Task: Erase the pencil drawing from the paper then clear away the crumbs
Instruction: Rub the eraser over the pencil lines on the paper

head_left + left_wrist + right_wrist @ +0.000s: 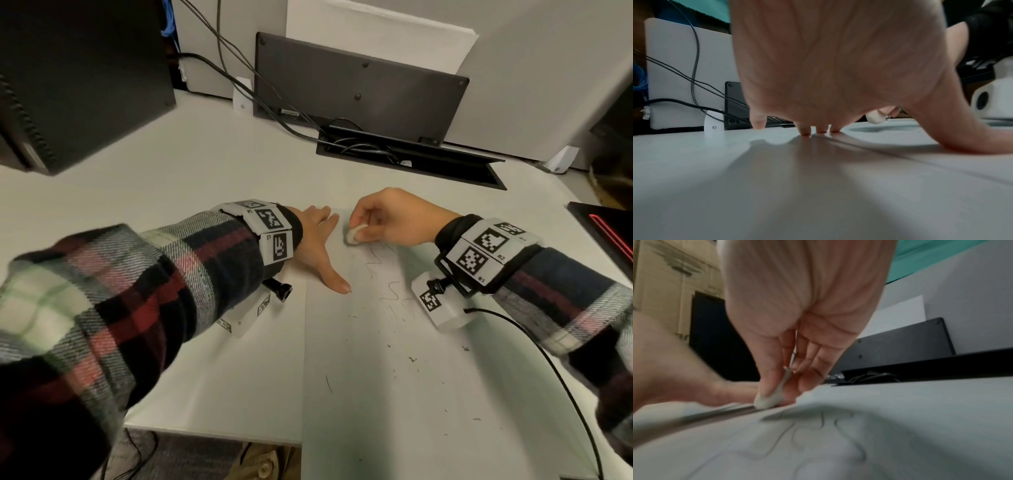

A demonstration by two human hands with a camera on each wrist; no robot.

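A white sheet of paper (376, 370) lies on the desk with faint pencil squiggles (383, 270) near its far end and dark eraser crumbs (412, 359) scattered lower down. My right hand (387, 219) pinches a small white eraser (352, 236) between thumb and fingers and presses it on the paper's top left corner; the eraser (767, 400) shows at the paper edge in the right wrist view, and the eraser (875, 118) shows beyond my palm in the left wrist view. My left hand (322, 246) lies flat, fingers spread, holding down the paper's left edge.
A black monitor base (356, 89) and an open cable tray (411, 161) with cables sit at the back. A black computer tower (75, 78) stands at far left, and a dark device (606, 233) at far right. The desk's front edge (212, 435) is near me.
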